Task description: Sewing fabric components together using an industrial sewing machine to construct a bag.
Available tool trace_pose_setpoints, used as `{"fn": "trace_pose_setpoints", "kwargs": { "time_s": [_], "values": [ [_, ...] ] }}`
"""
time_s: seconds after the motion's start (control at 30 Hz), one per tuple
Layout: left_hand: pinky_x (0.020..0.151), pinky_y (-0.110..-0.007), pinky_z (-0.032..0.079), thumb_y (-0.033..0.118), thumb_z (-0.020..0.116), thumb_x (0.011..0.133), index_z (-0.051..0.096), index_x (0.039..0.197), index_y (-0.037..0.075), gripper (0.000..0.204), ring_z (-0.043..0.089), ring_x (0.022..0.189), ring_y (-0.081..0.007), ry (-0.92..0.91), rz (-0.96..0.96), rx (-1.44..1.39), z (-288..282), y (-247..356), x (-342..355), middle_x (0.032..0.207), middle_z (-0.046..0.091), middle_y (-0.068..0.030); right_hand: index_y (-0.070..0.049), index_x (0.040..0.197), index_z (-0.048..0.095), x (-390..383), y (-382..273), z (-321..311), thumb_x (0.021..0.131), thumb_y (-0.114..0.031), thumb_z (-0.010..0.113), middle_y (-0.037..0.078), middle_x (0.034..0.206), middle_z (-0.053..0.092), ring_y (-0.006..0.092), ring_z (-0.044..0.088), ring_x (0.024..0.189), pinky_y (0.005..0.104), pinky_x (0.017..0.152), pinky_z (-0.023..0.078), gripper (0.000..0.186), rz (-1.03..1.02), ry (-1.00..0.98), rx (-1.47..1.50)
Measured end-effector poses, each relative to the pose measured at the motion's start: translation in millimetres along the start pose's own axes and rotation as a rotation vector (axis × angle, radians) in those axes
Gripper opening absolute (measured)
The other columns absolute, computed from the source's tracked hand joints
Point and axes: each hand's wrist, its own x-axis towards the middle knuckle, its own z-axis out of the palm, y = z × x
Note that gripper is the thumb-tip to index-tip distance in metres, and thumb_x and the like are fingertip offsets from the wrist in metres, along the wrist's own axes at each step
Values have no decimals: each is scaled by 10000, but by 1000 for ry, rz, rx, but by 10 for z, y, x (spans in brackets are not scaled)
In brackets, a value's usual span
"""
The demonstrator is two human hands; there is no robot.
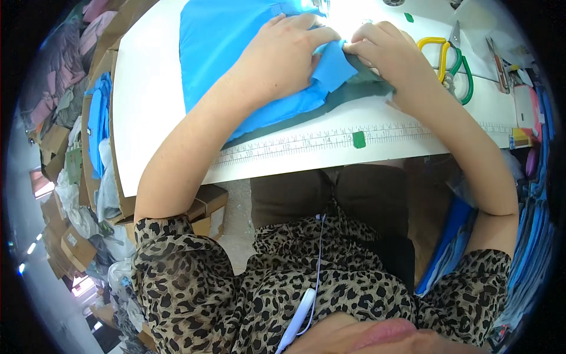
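Note:
A bright blue piece of fabric (209, 50) lies on the white tabletop, with a dark grey-green fabric (356, 93) under its near edge. My left hand (283, 56) rests on the blue fabric, its fingers bent and gripping the cloth near a folded flap. Close beside it, my right hand (386, 53) pinches the fabric's edge between thumb and fingers. The flap of blue cloth hangs between the two hands. Just beyond the fingertips, a metal machine part (320, 6) shows partly, washed out by a bright light.
Scissors with yellow and green handles (451, 62) lie right of my right hand, with thread snips (498, 65) farther right. A printed ruler (306, 141) follows the table's near edge. Boxes and bagged cloth (71, 200) crowd the left; stacked blue fabric (530, 236) is at lower right.

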Motion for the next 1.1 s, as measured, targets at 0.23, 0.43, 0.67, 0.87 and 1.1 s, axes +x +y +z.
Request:
{"fn": "trace_pose_setpoints", "kwargs": {
  "time_s": [0.23, 0.43, 0.67, 0.87, 1.1],
  "values": [
    [1102, -493, 354, -53, 591, 793, 602, 1224, 101, 458, 513, 1256, -331, -18, -65, 120, -11, -31, 81, 1275, 594, -139, -91, 1131, 617, 99, 19, 45, 535, 72, 740, 45, 1100, 552, 277, 521, 1065, 396, 884, 449, 630, 102, 34, 46],
    [1125, -526, 307, 4, 528, 870, 600, 1185, 82, 332, 500, 1286, -332, 152, -138, -50, 132, 237, -84, 1228, 612, -139, -118, 1086, 665, 30, 104, 68, 664, -48, 785, 58, 1093, 582, 265, 554, 1086, 390, 907, 465, 445, 42, 112, 61],
    [1135, -521, 274, 142, 553, 942, 585, 1168, 80, 237, 517, 1285, -337, 204, -225, -363, 141, 129, -156, 1162, 646, -122, -83, 1025, 681, -15, 68, -114, 701, -45, 764, 61, 1082, 593, 251, 567, 1073, 376, 953, 458, 337, -5, -10, 128],
    [1110, -512, 305, 170, 601, 930, 587, 1121, 45, 229, 527, 1279, -345, 221, -160, -315, 95, 193, -180, 1164, 642, -144, -84, 996, 688, -48, 78, -53, 733, -95, 737, 55, 1070, 598, 228, 573, 1063, 367, 913, 473, 268, -80, 12, 53],
    [582, -258, 398, 167, 487, 1029, 546, 1071, 15, 168, 457, 625, -91, 364, -490, -593, 72, 41, -288, 751, 578, -43, -77, 1051, 680, -33, 13, 9, 706, -33, 686, 39, 1177, 612, 232, 549, 1135, 395, 1003, 421, 348, -63, 74, 151]
  ]
}}
